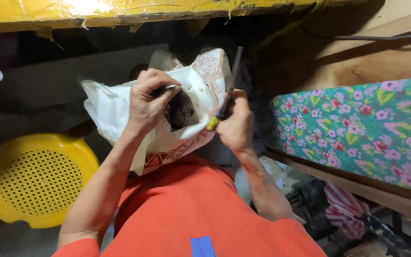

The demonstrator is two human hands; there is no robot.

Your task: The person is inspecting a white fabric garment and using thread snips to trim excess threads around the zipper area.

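Pinching a dark round part (179, 110) over white cloth (110, 112), left hand (146, 102); right hand (236, 126) clenched on a screwdriver (225, 102).

Yellow stool (39, 181) blocks left; floral cushion (357, 128) crowds right; yellow board (120, 12) low overhead.
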